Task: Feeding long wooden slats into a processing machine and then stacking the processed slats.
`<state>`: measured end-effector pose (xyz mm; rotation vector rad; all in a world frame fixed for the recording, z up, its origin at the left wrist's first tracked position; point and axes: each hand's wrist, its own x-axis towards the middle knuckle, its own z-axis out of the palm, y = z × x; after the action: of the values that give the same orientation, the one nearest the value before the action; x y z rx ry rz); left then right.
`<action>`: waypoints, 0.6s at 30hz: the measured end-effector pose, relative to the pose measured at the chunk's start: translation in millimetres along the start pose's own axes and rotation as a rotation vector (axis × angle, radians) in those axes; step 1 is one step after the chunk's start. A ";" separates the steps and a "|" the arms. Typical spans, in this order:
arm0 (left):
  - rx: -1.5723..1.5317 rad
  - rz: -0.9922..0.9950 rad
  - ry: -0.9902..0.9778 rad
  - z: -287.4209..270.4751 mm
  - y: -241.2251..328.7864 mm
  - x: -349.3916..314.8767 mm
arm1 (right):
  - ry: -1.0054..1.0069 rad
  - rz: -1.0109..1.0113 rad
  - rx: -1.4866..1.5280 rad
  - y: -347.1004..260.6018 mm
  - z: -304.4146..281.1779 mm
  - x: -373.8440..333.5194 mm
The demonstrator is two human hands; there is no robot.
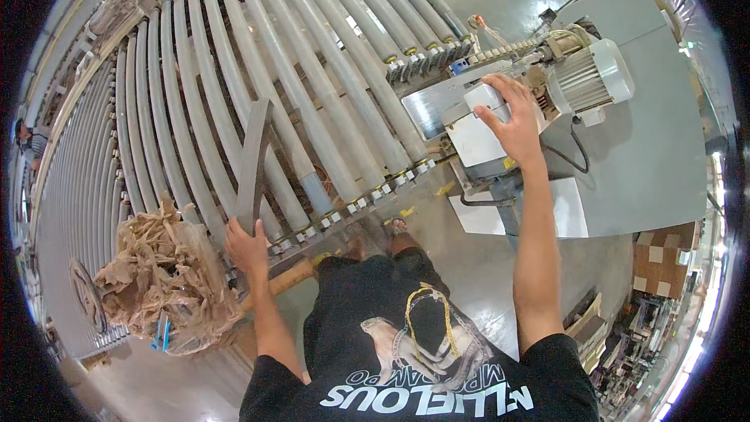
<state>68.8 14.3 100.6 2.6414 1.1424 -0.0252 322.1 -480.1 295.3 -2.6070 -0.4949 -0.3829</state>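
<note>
My left hand (248, 248) is closed round the near end of a long, narrow grey strip (255, 158). The strip slants up and away over the grey rollers of a conveyor (289, 70). To the right, my right hand (512, 119) reaches over a machine with a finned motor (590, 78). Its thumb and fingers span a small white block (482, 97), thumb on the near side and fingers on the far side. Just below the block is a white box-like housing (475, 141); part of the block is hidden by the hand.
Crumpled brown paper in a clear plastic bag (172, 281) sits left of my left hand. A large grey panel (652, 148) spreads beneath and beyond the motor. A black cable (574, 158) loops below it. Cardboard boxes (660, 262) stand at the right.
</note>
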 end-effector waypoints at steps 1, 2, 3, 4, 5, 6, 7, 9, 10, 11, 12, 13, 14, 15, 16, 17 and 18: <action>-0.002 0.004 0.001 1.7 -0.2 1.6 | 0.004 0.002 -0.002 -0.8 0.0 0.3; -0.003 0.063 0.035 5.1 -2.9 3.5 | 0.001 0.008 0.008 -2.6 0.1 0.2; -0.004 0.122 0.068 8.4 -2.8 5.0 | -0.002 0.014 0.017 -4.2 -0.1 0.1; -0.008 0.131 0.069 11.0 1.1 6.3 | 0.005 0.018 0.011 -5.8 -0.1 0.0; 0.012 0.176 0.176 13.9 5.6 7.4 | 0.003 0.022 0.005 -6.9 0.4 -0.6; 0.030 0.222 0.283 16.7 10.1 8.6 | 0.000 0.027 -0.001 -8.0 1.0 -1.4; 0.025 0.231 0.284 13.1 20.1 8.2 | 0.001 0.032 -0.005 -9.4 2.4 -1.4; -0.139 0.347 0.397 3.4 52.4 4.3 | 0.008 0.035 -0.018 -8.2 3.8 -3.2; -0.147 0.353 0.398 4.5 64.8 5.2 | 0.008 0.027 -0.019 -7.6 4.1 -2.7; -0.186 0.427 0.380 5.8 77.5 7.1 | 0.015 0.025 -0.022 -5.8 4.4 -2.8; -0.225 0.502 0.362 7.4 92.6 8.4 | 0.022 0.026 -0.030 -4.5 1.6 -2.7; -0.291 0.537 0.345 10.7 109.7 6.1 | 0.012 0.030 -0.018 -5.4 2.0 -0.6; -0.331 0.598 0.262 14.8 128.5 3.1 | 0.002 0.040 -0.014 -4.5 1.3 -0.5; -0.370 0.660 0.178 18.7 149.6 -0.3 | 0.007 0.040 -0.001 -2.6 -0.1 0.7; -0.435 0.744 0.126 24.7 174.5 -6.5 | 0.016 0.041 -0.010 0.2 -0.8 0.7; -0.499 0.830 0.074 30.1 201.3 -14.3 | 0.021 0.040 -0.008 2.0 -2.0 1.0; -0.514 0.869 0.014 39.0 228.8 -24.0 | 0.024 0.038 -0.005 3.4 -0.9 0.9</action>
<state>220.1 -162.5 119.0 2.4150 -0.0817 0.3908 324.2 -483.2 295.1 -2.6094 -0.4362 -0.4036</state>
